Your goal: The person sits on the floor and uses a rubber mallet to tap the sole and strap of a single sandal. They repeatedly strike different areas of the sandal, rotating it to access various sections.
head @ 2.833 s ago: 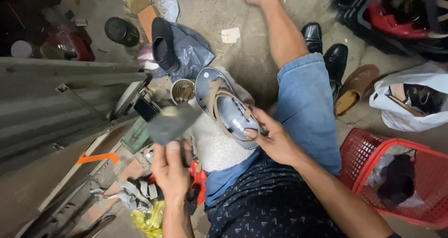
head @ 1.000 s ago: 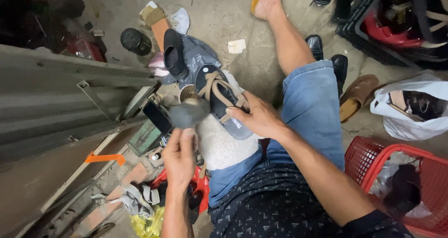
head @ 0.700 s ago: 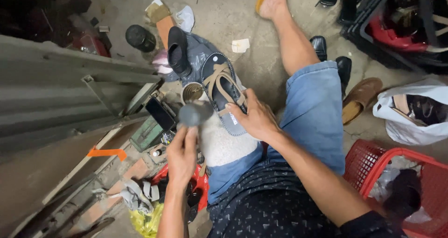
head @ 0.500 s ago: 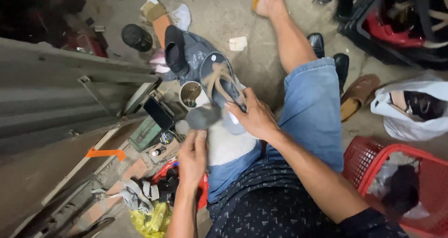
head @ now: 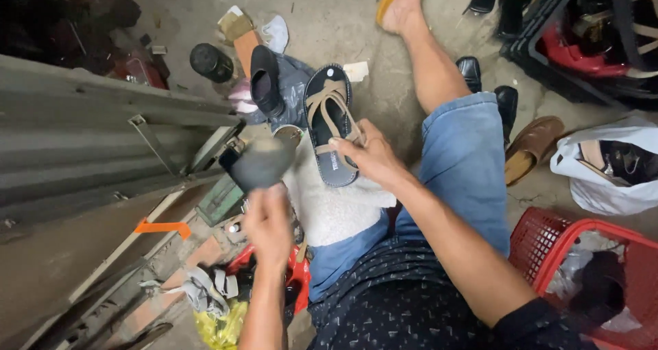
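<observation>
A dark sandal (head: 327,124) with tan straps lies sole-down on a white fleecy cloth (head: 336,206) over my left knee. My right hand (head: 367,154) grips it at the straps near the heel. My left hand (head: 269,221) is raised beside the knee and pinches a dark, flat, rounded piece (head: 259,162) that looks like a sole patch. That piece hovers just left of the sandal, apart from it. A small round tin (head: 288,135) sits behind the piece, partly hidden.
A grey metal bench (head: 103,137) runs along the left. A black shoe (head: 264,82), a dark round jar (head: 210,62), black and brown shoes (head: 531,148), a white bag (head: 610,165) and a red basket (head: 589,274) lie around. Tools and a yellow bag (head: 219,322) are below.
The sandal has been turned from sole-up to straps-up on my knee. My left hand lifted the dark piece and brought it closer to the sandal.
</observation>
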